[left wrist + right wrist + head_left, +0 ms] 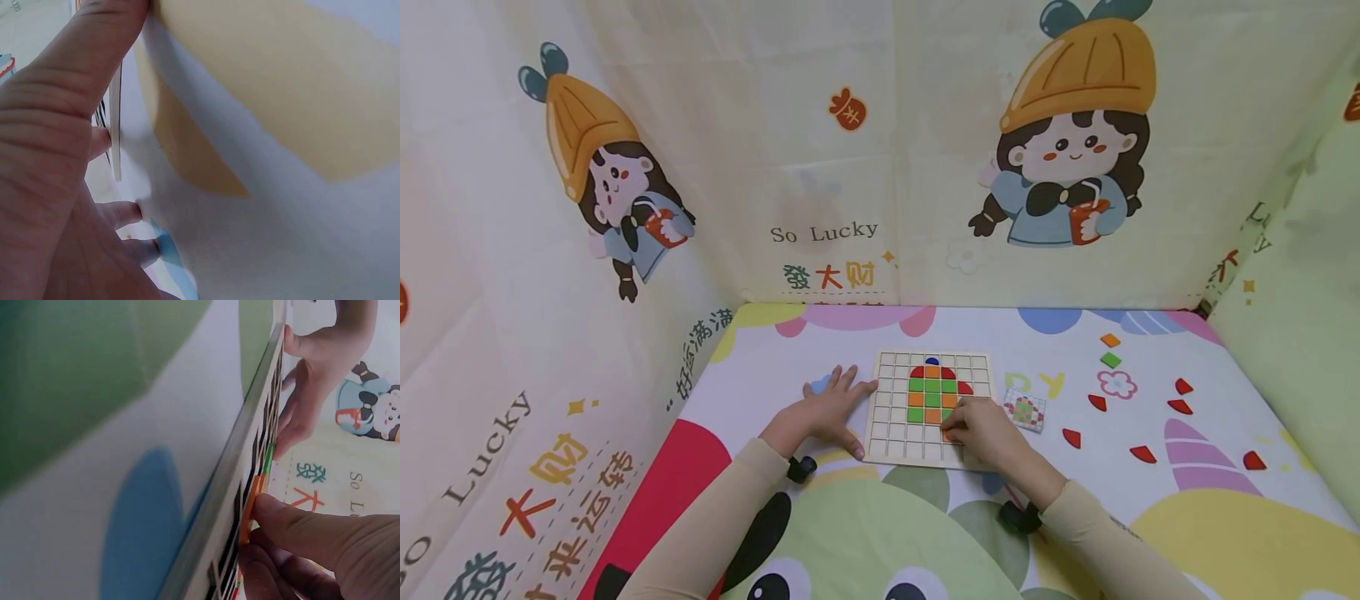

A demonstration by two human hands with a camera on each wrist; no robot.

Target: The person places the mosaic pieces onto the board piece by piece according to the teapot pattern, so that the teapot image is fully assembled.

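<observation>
A wooden grid board (892,437) lies on the table, partly filled with green, orange and red pieces and one blue piece at the top. My left hand (829,412) rests beside the board with fingers spread, the thumb at its lower left corner and a fingertip at its left edge. Over the lower right part of the grid, my right hand (991,430) pinches an orange square tile (250,509) between thumb and fingers, down at the board's surface. This hand hides some of the cells on that side.
Right of the board lies a small card (1026,410) with a coloured pattern. Several loose red quarter-round pieces (1143,454) are scattered farther right. An orange tile (1110,340) and a green tile (1110,360) lie behind them. Printed cloth walls (925,192) enclose the table.
</observation>
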